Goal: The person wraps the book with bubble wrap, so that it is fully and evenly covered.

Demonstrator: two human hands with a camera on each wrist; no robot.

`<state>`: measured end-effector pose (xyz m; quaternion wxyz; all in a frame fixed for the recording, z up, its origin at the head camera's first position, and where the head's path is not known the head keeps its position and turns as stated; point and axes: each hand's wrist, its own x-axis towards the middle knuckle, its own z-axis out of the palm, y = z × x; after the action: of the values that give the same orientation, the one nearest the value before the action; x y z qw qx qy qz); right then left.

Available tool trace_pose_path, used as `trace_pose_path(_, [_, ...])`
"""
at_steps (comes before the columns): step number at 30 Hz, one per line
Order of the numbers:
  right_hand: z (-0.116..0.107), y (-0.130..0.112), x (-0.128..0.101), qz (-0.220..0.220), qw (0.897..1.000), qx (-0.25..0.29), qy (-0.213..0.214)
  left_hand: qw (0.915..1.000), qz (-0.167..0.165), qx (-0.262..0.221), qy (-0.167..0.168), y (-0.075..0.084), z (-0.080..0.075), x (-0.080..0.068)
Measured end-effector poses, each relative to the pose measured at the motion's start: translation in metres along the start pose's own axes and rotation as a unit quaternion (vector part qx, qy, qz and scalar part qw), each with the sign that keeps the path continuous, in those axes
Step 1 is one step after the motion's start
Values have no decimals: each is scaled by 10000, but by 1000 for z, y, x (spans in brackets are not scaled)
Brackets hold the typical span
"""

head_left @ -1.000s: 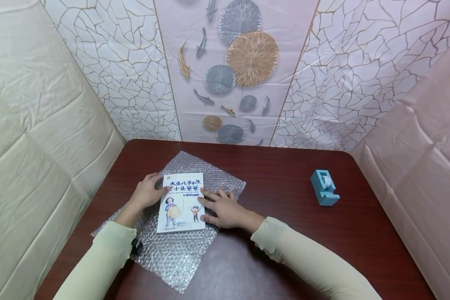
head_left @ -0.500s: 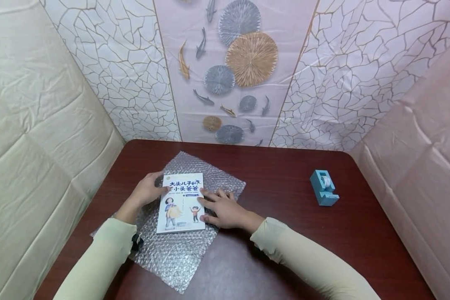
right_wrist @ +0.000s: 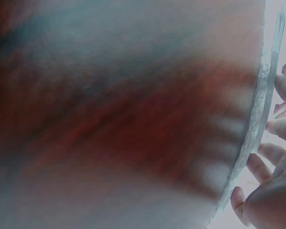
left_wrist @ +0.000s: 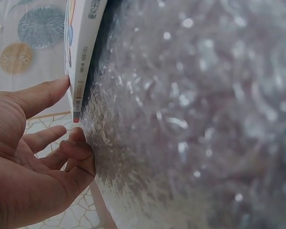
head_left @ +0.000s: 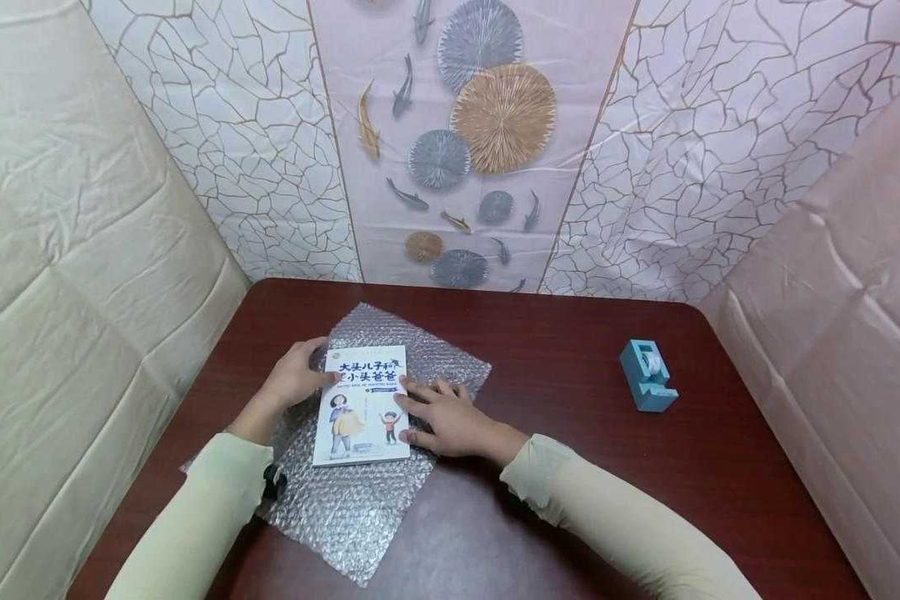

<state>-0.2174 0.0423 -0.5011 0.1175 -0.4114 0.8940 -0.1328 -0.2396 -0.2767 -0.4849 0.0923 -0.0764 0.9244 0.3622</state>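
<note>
A white paperback book (head_left: 363, 417) with Chinese lettering and drawn figures lies face up on a sheet of bubble wrap (head_left: 363, 517). At the book's left edge is my left hand (head_left: 292, 379). Its thumb (left_wrist: 52, 93) touches the cover beside the spine, and the other fingers bend loosely against the bubble wrap below. My right hand (head_left: 453, 421) rests at the right edge of the book, fingers spread, with some fingertips on the cover. In the right wrist view, that hand (right_wrist: 276, 176) shows at the right border beside the wrap's edge; much else is blurred.
A blue tape dispenser (head_left: 648, 387) holding a roll of clear tape stands on the right side of the dark red table (head_left: 555, 350). The wrap's corners spread diagonally beyond the book. Patterned cloth hangs behind the table, with pale padded walls at both sides.
My left hand's fingers have shifted slightly at the book's upper left edge, and the left forearm moved a little. The right hand, book and bubble wrap look the same.
</note>
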Motion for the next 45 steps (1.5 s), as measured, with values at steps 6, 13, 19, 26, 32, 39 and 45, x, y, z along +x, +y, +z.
trace_pose_path(6, [0, 0, 0, -10, 10000, -40, 4, 9998, -127, -145, -61, 2, -1, 1])
trace_pose_path(13, [0, -1, -1, -52, 10000, -61, 58, 9993, -159, -306, -135, 2, -2, 4])
trace_pose_path(19, [0, 0, -1, -54, 9999, -54, 74, 9985, -132, -481, -214, 0, -2, 7])
trace_pose_path(26, [0, 0, -1, -41, 10000, -32, 64, 9979, -188, -576, -242, 0, -3, 7])
trace_pose_path(32, [1, 0, -1, -3, 10000, -51, 57, 9967, -275, -711, -280, 1, -3, 7])
trace_pose_path(39, [1, 0, -1, -25, 9999, -67, 90, 9957, 168, -913, 8, -1, -1, 7])
trace_pose_path(45, [2, 0, -1, -21, 9999, -95, 66, 9938, 426, -950, 392, 0, 0, 9])
